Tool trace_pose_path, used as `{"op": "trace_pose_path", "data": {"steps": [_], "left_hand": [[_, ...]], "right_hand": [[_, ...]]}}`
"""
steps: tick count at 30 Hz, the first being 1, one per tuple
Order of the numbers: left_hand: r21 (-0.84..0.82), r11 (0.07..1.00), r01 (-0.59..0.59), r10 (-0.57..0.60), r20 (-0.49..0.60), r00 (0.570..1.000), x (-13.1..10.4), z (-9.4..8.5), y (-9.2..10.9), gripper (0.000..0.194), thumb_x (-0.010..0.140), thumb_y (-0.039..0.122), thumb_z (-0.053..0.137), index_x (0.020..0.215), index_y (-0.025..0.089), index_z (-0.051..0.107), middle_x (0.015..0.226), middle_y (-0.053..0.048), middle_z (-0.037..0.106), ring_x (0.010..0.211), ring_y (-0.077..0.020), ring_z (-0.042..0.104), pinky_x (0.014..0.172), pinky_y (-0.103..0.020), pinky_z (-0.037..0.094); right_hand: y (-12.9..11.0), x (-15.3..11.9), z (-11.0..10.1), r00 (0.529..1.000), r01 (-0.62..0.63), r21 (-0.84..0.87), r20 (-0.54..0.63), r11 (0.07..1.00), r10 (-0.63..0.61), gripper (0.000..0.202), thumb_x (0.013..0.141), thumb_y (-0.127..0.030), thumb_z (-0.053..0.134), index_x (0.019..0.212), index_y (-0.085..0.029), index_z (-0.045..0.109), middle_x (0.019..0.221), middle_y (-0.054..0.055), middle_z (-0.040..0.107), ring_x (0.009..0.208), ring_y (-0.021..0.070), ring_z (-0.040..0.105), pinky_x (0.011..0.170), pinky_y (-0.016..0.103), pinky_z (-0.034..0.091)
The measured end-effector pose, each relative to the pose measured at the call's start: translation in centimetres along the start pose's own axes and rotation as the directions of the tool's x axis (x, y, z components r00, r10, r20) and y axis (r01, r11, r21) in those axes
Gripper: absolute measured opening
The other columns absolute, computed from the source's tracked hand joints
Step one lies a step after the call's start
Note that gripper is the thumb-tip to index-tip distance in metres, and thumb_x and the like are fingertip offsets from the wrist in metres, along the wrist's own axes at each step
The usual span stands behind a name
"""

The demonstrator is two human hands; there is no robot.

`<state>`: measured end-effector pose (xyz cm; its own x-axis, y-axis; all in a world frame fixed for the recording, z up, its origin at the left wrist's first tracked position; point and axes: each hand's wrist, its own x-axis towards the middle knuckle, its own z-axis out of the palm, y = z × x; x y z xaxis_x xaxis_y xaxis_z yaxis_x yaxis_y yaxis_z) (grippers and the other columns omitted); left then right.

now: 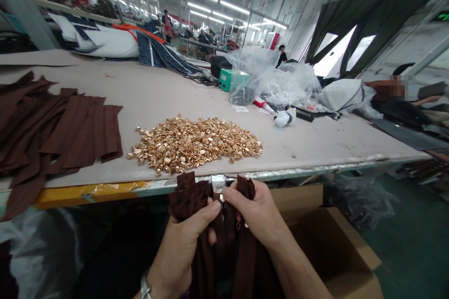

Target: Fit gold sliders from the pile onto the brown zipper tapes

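Just below the table's front edge, my left hand (189,233) is closed round a bundle of dark brown fabric strips (189,196), thumb on top. My right hand (257,210) pinches another brown strip (245,252) beside it. Between the two thumbs a small gold metal piece (222,198) shows; which hand grips it I cannot tell. Small gold bits also show under my right fingers. Beyond the hands, a wide heap of gold metal pieces (196,142) lies on the table (168,88). More brown strips (59,131) are piled at the left.
Clear plastic bags (280,79), a green box (225,80) and a white bundle (286,117) lie toward the back. Striped fabric (161,53) is at the rear. An open cardboard box (336,238) stands below the edge at right. People are in the background.
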<state>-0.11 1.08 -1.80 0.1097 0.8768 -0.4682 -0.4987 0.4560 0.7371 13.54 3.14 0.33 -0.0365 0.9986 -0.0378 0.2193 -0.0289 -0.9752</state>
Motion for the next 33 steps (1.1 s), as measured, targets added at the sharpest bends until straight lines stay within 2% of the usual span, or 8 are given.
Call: {"op": "trace_pose_path", "data": {"steps": [8,11,14,21,23,26,29,33], "left_hand": [[-0.003,1.000,-0.028,0.028,-0.009,1.000,0.1,-0.1,0.3,0.019,0.063,0.028,0.079,0.070,0.016,0.066,0.048,0.006,0.055,0.040,-0.0063,0.046,0.041,-0.017,0.038],[0.039,0.995,-0.090,0.091,-0.031,0.995,0.1,-0.1,0.3,0.019,0.063,0.025,0.079,0.073,0.016,0.066,0.057,0.006,0.059,0.041,-0.0046,0.046,0.041,-0.016,0.038],[0.095,0.984,-0.149,0.150,0.000,0.989,0.2,-0.3,0.2,0.016,0.065,0.025,0.077,0.072,0.016,0.066,0.060,0.005,0.059,0.045,-0.0051,0.046,0.042,-0.016,0.038],[0.215,0.958,-0.191,0.156,0.170,0.973,-0.7,-0.4,-1.0,0.014,0.060,0.023,0.077,0.067,0.015,0.068,0.056,0.003,0.059,0.047,-0.0098,0.047,0.041,-0.021,0.041],[0.215,0.964,-0.156,0.120,0.170,0.978,-1.0,-0.4,-1.7,0.017,0.057,0.026,0.078,0.062,0.015,0.066,0.050,0.004,0.056,0.042,-0.0094,0.045,0.038,-0.021,0.038],[0.190,0.975,-0.115,0.088,0.146,0.985,-1.0,-0.7,-2.3,0.024,0.055,0.033,0.078,0.060,0.014,0.065,0.049,0.001,0.060,0.036,-0.0082,0.044,0.037,-0.021,0.034],[0.203,0.975,-0.093,0.072,0.106,0.992,-0.8,-1.2,-2.0,0.025,0.057,0.036,0.077,0.061,0.014,0.065,0.052,-0.002,0.064,0.035,-0.0081,0.047,0.039,-0.021,0.034],[0.181,0.979,-0.095,0.084,0.067,0.994,-0.8,-1.5,-1.3,0.023,0.061,0.035,0.075,0.064,0.015,0.065,0.055,-0.001,0.065,0.038,-0.0089,0.048,0.042,-0.021,0.036]], "right_hand": [[-2.8,2.4,0.7,0.905,0.220,-0.596,-0.172,0.773,-0.390,0.020,0.083,-0.026,0.057,0.066,-0.021,0.048,0.059,-0.002,0.052,0.056,0.0146,0.047,0.055,0.027,0.031],[-3.4,3.1,0.7,0.928,0.231,-0.505,-0.143,0.831,-0.345,0.019,0.083,-0.026,0.058,0.067,-0.020,0.051,0.059,-0.003,0.052,0.055,0.0137,0.047,0.054,0.026,0.032],[-3.5,2.7,0.5,0.970,0.241,-0.242,0.045,0.940,-0.237,0.012,0.084,-0.028,0.059,0.076,-0.019,0.057,0.066,-0.003,0.058,0.058,0.0121,0.050,0.055,0.023,0.037],[-2.3,0.2,-1.0,0.905,0.038,0.084,0.420,0.996,-0.070,0.021,0.081,-0.034,0.063,0.072,-0.015,0.058,0.059,-0.003,0.055,0.053,0.0099,0.048,0.051,0.021,0.038],[-1.9,-0.2,-1.7,0.924,0.023,0.039,0.380,0.999,-0.036,0.027,0.073,-0.034,0.072,0.065,-0.016,0.054,0.054,-0.005,0.051,0.050,0.0086,0.044,0.049,0.020,0.035],[-1.8,0.3,-2.5,0.987,0.132,-0.263,0.122,0.956,-0.103,0.028,0.073,-0.037,0.070,0.063,-0.018,0.052,0.052,-0.007,0.048,0.048,0.0088,0.042,0.047,0.020,0.035],[-2.5,1.9,-2.7,0.954,0.173,-0.637,-0.081,0.751,-0.288,0.024,0.086,-0.039,0.055,0.078,-0.017,0.063,0.064,-0.001,0.061,0.056,0.0133,0.052,0.055,0.024,0.040],[-3.5,4.2,-1.9,0.933,0.126,-0.803,-0.102,0.583,-0.344,0.021,0.081,-0.035,0.061,0.071,-0.017,0.065,0.066,0.006,0.065,0.063,0.0206,0.057,0.060,0.031,0.038]]}}
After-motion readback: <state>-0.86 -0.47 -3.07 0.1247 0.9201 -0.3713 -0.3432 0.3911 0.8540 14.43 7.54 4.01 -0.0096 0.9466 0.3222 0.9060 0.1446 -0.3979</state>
